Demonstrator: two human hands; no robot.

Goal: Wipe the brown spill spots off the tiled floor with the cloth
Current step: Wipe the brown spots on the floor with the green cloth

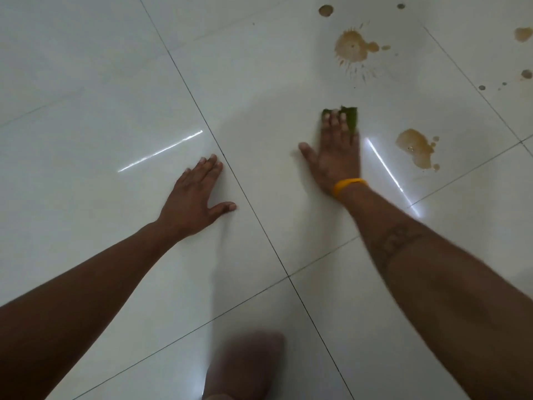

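My right hand [334,151] lies flat on a green cloth [351,116], pressing it to the white tiled floor [86,96]; only the cloth's far edge shows past the fingers. A large brown splash [350,47] lies beyond the cloth. Another brown puddle [415,147] sits just right of my right hand. Small brown spots [326,10] dot the far right. My left hand [193,197] rests flat on the tile with fingers spread, holding nothing.
Dark grout lines [253,209] cross the floor between my hands. A bare foot or knee [248,368], blurred, shows at the bottom middle. More brown spots [523,34] lie at the far right edge. A yellow band [347,184] circles my right wrist.
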